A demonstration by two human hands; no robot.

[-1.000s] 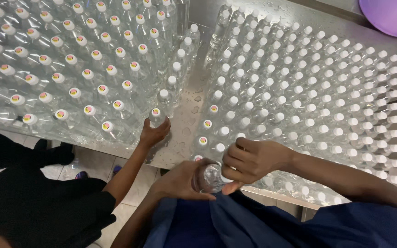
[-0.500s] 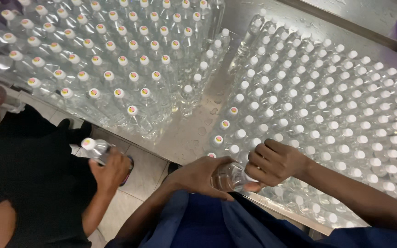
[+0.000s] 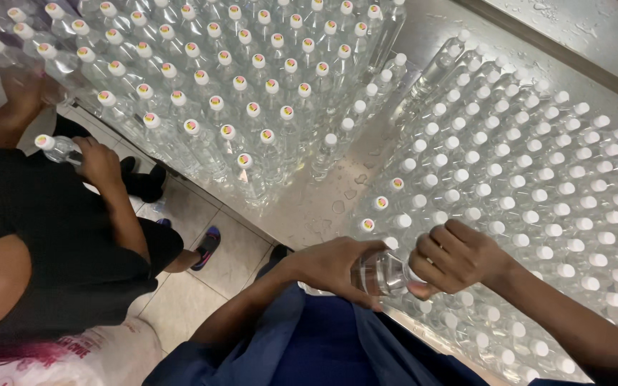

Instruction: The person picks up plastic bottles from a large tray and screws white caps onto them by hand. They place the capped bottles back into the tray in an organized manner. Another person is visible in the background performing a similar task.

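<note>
- We hold one clear plastic bottle [image 3: 380,273] level in front of us, just over the near edge of the steel table [image 3: 337,204].
- Our left hand [image 3: 330,268] wraps the bottle's body, fingers closed around it, which keeps it steady.
- Our right hand [image 3: 455,256] closes its fingers over the bottle's neck end; the cap is hidden under them, so we cannot tell whether it is on.
- The bottle looks clear inside; whether it holds liquid we cannot tell.
- On the right stand packed rows of white-capped bottles [image 3: 552,179], upright and touching.
- On the left stands a second block of bottles with stickered caps [image 3: 230,93], apart from the first across a wet strip of table.
- A co-worker's hand [image 3: 98,161] grips another bottle [image 3: 55,148] near the table's left edge.
</note>
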